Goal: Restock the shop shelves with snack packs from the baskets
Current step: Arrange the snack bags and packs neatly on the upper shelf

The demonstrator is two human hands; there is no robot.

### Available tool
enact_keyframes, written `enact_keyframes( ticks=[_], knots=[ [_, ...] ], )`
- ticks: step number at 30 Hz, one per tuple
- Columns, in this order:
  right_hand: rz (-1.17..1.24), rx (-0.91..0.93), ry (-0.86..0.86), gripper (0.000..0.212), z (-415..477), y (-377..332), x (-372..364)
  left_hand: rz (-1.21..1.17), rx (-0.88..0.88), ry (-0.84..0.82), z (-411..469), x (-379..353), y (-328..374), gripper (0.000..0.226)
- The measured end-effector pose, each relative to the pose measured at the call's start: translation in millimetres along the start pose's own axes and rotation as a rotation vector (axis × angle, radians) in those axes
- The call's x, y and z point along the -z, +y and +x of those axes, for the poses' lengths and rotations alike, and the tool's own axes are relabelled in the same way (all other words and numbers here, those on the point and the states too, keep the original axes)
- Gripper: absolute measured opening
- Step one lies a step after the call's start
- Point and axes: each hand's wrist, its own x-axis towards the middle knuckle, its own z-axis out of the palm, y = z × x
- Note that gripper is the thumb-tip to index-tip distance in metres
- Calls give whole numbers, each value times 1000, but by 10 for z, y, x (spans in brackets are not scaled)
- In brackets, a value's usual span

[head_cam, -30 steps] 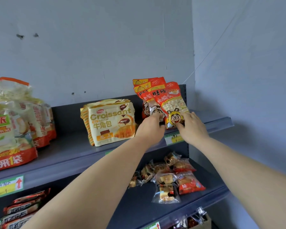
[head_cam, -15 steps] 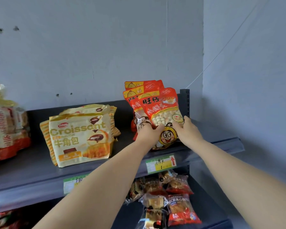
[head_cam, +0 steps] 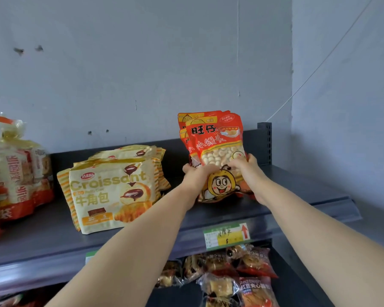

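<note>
The person is gripping a bunch of red packs (head_cam: 217,138) with both hands on the top shelf (head_cam: 308,196). The left hand (head_cam: 196,173) is curling its fingers round the bunch's lower left edge, and the right hand (head_cam: 249,171) is clasping the lower right edge. The packs are standing upright, their bottoms seemingly resting on the board near its right end, in front of the back panel. Croissant packs (head_cam: 111,191) are leaning in a stack to the left, apart from the red ones. Clear-wrapped bags (head_cam: 16,169) are sitting at the far left. A price tag (head_cam: 227,235) is hanging on the shelf's front lip below the hands, and wrapped cakes (head_cam: 242,269) are lying on the lower shelf (head_cam: 302,291).
</note>
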Motion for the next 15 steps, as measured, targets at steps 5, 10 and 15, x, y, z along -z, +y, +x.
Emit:
enact_keyframes(
  ticks=[5, 10, 15],
  knots=[
    [53, -36, -133, 33, 37, 46, 168, 25, -47, -59, 94, 5, -5, 77],
    [158, 30, 82, 34, 60, 125, 247, 37, -90, -139, 89, -205, -31, 67],
    [114, 47, 115, 38, 119, 124, 275, 155, -91, -97, 231, -232, -96, 101]
  ],
)
